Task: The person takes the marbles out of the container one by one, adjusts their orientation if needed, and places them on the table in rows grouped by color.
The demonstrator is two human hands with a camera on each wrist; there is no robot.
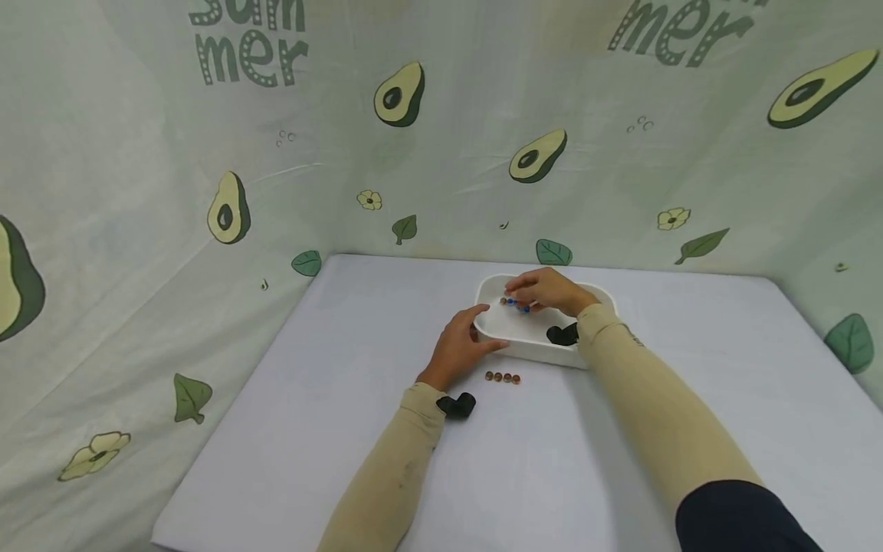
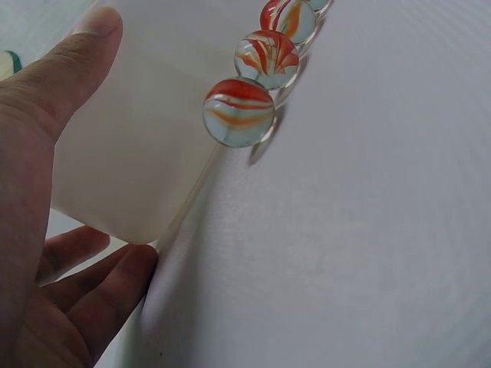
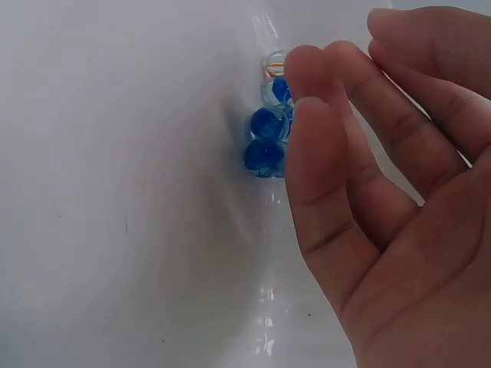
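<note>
A white tray [image 1: 531, 331] with rounded corners stands toward the back of the table. My left hand [image 1: 455, 349] holds its left end, thumb on the near wall [image 2: 130, 153] and fingers around the corner. Inside the tray, my right hand [image 1: 548, 290] hovers by a small group of glass marbles, its fingers loosely bent with nothing visible between them. Blue marbles [image 3: 268, 123] sit beside the fingertips, with an orange-streaked clear marble [image 3: 275, 61] at the far end. The fingers hide part of this group. Outside the tray, several red-and-orange swirled marbles [image 2: 239, 113] form a row along its near side.
A white table [image 1: 331, 399] extends around the tray. Behind and to the left hangs a pale cloth [image 1: 448, 169] printed with avocados and leaves. A black wrist device [image 1: 458, 405] is at the left cuff, another [image 1: 562, 335] at the right.
</note>
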